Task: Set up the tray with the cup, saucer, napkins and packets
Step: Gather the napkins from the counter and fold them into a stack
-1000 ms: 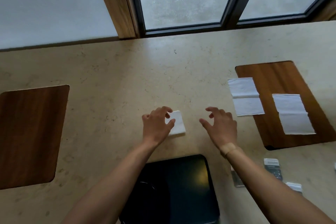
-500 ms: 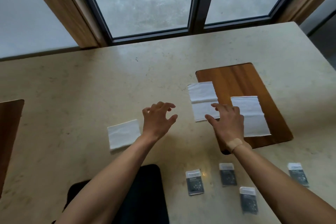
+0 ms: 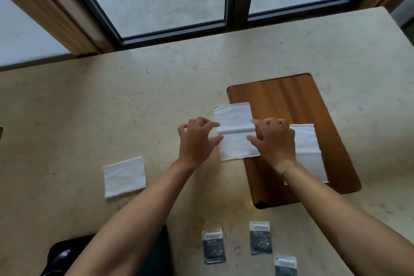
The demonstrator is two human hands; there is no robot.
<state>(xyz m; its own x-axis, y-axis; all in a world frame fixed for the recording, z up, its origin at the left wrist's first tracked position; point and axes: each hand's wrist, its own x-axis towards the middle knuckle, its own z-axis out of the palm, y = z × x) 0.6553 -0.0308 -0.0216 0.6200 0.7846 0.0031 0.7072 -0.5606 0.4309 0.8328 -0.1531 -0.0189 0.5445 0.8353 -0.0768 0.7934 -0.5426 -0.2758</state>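
The napkin (image 3: 235,132) lies at frame centre, its right part overlapping the left edge of the board (image 3: 291,101). The left hand (image 3: 197,141) curls at its left edge and the right hand (image 3: 275,141) at its right edge; I cannot tell whether either pinches it. A second napkin (image 3: 309,148) lies on the board, just to the right. Bare table (image 3: 89,107) stretches left and above.

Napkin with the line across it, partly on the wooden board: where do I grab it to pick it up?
Pinch the napkin at its two long side edges, by the crease, coming from left and right. It lies flat, opened out, and looks floppy, so opposite grips should stop it drooping. The left hand and right hand are at those edges.
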